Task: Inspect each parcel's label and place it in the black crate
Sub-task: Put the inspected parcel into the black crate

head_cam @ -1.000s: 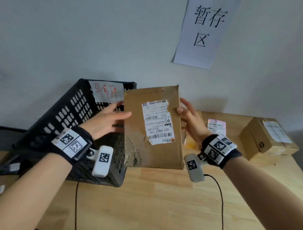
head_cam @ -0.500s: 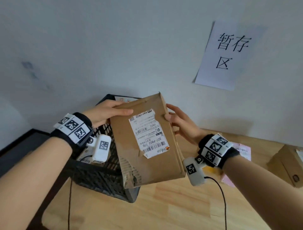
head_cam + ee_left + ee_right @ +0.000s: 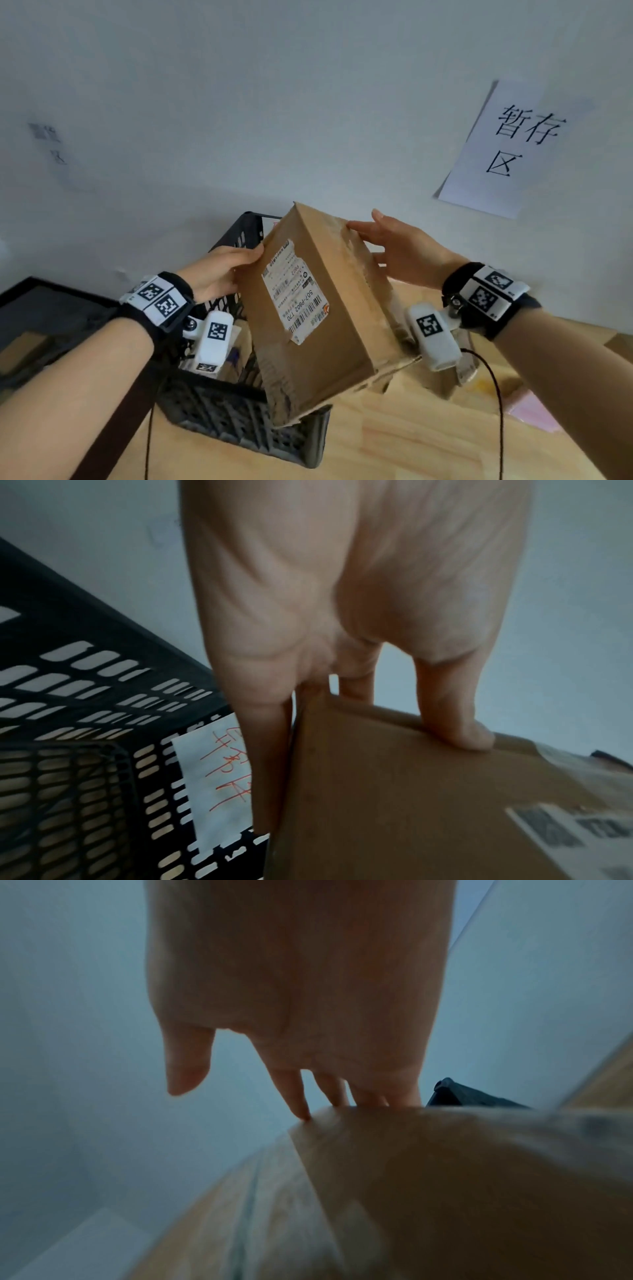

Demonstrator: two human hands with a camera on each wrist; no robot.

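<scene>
A brown cardboard parcel (image 3: 318, 308) with a white shipping label (image 3: 296, 291) hangs tilted over the near right corner of the black crate (image 3: 239, 421). My left hand (image 3: 222, 274) grips its left edge, thumb on the labelled face and fingers behind. In the left wrist view that hand (image 3: 342, 588) holds the parcel (image 3: 411, 804) beside the crate's wall (image 3: 85, 696). My right hand (image 3: 394, 253) rests straight fingers on the parcel's right side, thumb lifted clear. The right wrist view shows those fingertips (image 3: 301, 1110) touching the blurred parcel (image 3: 479, 1177).
The crate carries a white note with red writing (image 3: 219, 777), and other parcels (image 3: 236, 346) lie inside it. It stands on a wooden table (image 3: 411, 438) against a white wall with a paper sign (image 3: 507, 147). A pink slip (image 3: 534, 411) lies at the right, a dark surface (image 3: 51, 318) at the left.
The parcel has swung left and tilted, so it now hangs over the crate. My right thumb has come off its edge. The view has turned left.
</scene>
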